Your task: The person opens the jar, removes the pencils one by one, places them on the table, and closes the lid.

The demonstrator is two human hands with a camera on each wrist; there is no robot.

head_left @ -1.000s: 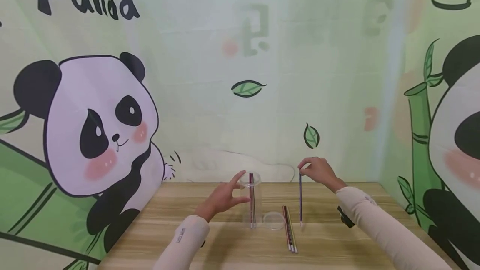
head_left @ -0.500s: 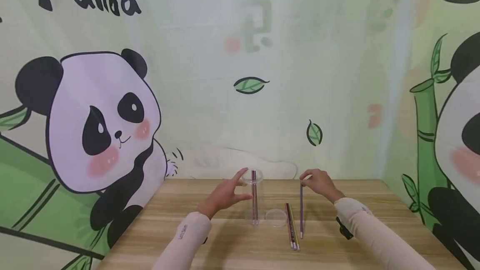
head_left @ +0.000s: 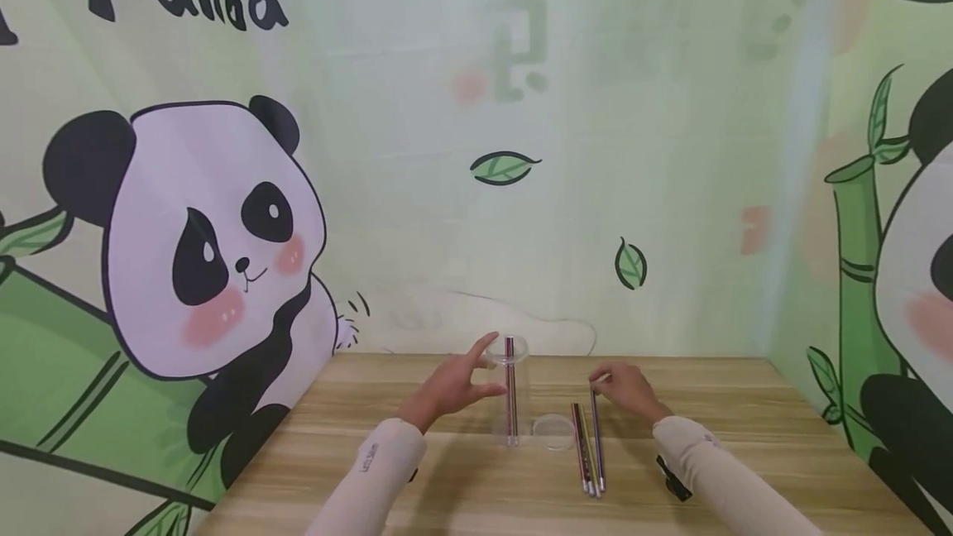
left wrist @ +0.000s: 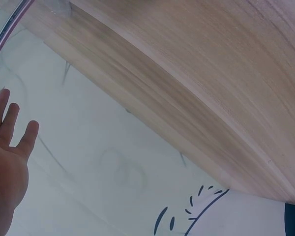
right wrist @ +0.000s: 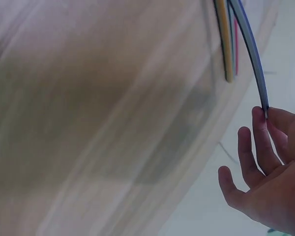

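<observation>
My left hand [head_left: 452, 385] stands beside a clear cylindrical container [head_left: 523, 405], index fingertip right at the rim and thumb along its side. Its other fingers extend straight in the left wrist view. A few pencils [head_left: 510, 408] stand upright inside the container. My right hand [head_left: 624, 389] pinches the upper tip of a blue-purple pencil [head_left: 598, 441] between thumb and fingertips. That pencil slants down to its pale end, close beside several loose pencils [head_left: 582, 449] on the table. In the right wrist view, the pinched blue pencil [right wrist: 253, 54] appears next to a yellow one [right wrist: 225, 44].
A clear round lid [head_left: 553, 432] lies between the container and the loose pencils. The wood-grain table [head_left: 670, 511] ends at the back against a green panda-printed backdrop [head_left: 417, 189]. A dark strap [head_left: 673, 480] hangs at the right wrist.
My right hand has come down with the blue-purple pencil, whose lower end has moved toward me, beside the loose pencils. The left hand has stayed at the container.
</observation>
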